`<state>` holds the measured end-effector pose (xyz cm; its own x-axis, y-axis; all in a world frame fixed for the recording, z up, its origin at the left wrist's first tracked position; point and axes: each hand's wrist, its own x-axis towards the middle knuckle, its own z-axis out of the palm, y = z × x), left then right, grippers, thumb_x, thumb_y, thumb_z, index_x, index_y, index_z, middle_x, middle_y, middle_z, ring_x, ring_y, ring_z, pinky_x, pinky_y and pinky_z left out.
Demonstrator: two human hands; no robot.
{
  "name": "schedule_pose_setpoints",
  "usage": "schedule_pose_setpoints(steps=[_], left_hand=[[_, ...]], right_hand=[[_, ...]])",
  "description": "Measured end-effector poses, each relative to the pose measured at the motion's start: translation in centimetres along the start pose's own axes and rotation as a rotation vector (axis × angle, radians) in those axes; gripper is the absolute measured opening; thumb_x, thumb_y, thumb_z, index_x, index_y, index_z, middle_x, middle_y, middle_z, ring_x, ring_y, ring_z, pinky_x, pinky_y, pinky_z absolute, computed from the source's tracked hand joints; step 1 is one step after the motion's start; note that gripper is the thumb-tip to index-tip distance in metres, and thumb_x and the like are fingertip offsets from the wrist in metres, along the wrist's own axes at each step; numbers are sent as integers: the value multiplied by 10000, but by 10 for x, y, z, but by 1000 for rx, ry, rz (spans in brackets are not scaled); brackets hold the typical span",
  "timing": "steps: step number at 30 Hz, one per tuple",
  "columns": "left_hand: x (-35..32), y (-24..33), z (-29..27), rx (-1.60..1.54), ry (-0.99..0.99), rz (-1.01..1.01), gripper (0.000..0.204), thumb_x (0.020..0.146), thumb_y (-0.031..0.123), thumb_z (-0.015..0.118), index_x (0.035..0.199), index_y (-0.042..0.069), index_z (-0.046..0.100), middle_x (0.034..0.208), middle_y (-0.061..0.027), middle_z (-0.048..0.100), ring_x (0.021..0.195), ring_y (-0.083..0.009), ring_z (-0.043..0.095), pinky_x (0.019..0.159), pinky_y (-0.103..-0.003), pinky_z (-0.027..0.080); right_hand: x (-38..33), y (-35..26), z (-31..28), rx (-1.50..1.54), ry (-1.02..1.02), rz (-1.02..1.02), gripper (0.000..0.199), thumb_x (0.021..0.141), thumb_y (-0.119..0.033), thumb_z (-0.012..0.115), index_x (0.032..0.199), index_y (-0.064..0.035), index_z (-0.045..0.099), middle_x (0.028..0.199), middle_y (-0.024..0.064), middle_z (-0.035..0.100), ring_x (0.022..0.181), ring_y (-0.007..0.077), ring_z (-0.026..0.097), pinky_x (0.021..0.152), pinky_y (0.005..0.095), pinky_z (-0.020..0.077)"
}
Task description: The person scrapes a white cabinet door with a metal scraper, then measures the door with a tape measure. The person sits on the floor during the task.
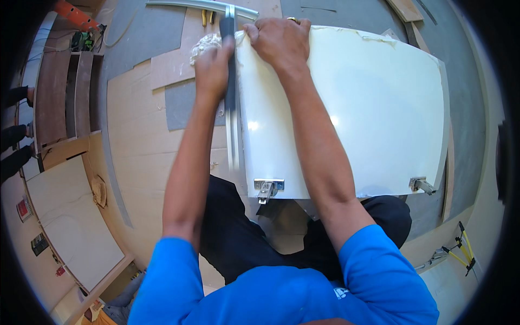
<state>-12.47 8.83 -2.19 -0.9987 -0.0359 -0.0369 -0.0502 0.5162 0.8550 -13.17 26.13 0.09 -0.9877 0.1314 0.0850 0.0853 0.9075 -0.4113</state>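
A glossy white cabinet door (379, 108) lies in front of me, its near edge by my knees. Two metal hinges, the left hinge (266, 188) and the right hinge (421, 185), are fixed along that edge. My right hand (280, 44) grips the door at its far left corner, fingers curled over the far edge. Beside the door's left edge runs a long silver metal strip (233, 141) with a dark grey section (230, 92). My left hand (212, 70), slightly blurred, is closed around the strip. Crumpled white film (201, 46) sits next to that hand.
Another metal profile (200, 5) lies across the far side, near yellow-handled pliers (208, 17). Grey sheets (141, 38) cover parts of the floor. To the left stand wooden shelving (59, 97) and a white panel (76, 216). A yellow-and-black tool (463, 249) is at the right.
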Motion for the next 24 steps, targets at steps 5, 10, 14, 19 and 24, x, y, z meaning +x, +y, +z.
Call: schedule_pose_setpoints(steps=[5,10,14,19,24], left_hand=[[-16,-7,-4,-119,19,5,459,966,399,664,834,-40,691,700,-71,615,690,-156,530,651,-353,450],[-157,-7,-15,-187,-123,-193,425,994,362,645,875,-45,671,776,-54,615,779,-116,533,707,-312,455],[-32,-22,-2,66,2,144,456,992,388,591,922,-46,710,874,-214,710,764,-296,642,751,-432,497],[-51,-10,-3,44,8,123,427,992,357,599,948,-55,704,802,-139,691,747,-202,618,708,-372,489],[-77,-5,0,-184,20,-9,421,980,354,658,851,-44,706,778,-29,641,734,-120,532,677,-344,449]], right_hand=[[3,-5,1,-6,-23,0,425,1004,-498,517,1047,-184,801,1050,100,770,1065,295,699,1046,551,355],[2,14,-3,50,14,55,438,1002,-494,516,1079,-162,791,1175,104,753,1164,324,672,1127,607,343],[1,-7,-4,72,15,14,449,1007,-490,511,1078,-144,787,1177,113,750,1166,333,668,1132,620,334],[0,8,3,35,11,27,458,1005,-493,513,1071,-132,787,1151,118,755,1142,330,680,1123,612,352],[1,9,1,-25,41,30,425,1011,-513,510,1016,-206,805,958,98,777,967,276,723,969,512,364]])
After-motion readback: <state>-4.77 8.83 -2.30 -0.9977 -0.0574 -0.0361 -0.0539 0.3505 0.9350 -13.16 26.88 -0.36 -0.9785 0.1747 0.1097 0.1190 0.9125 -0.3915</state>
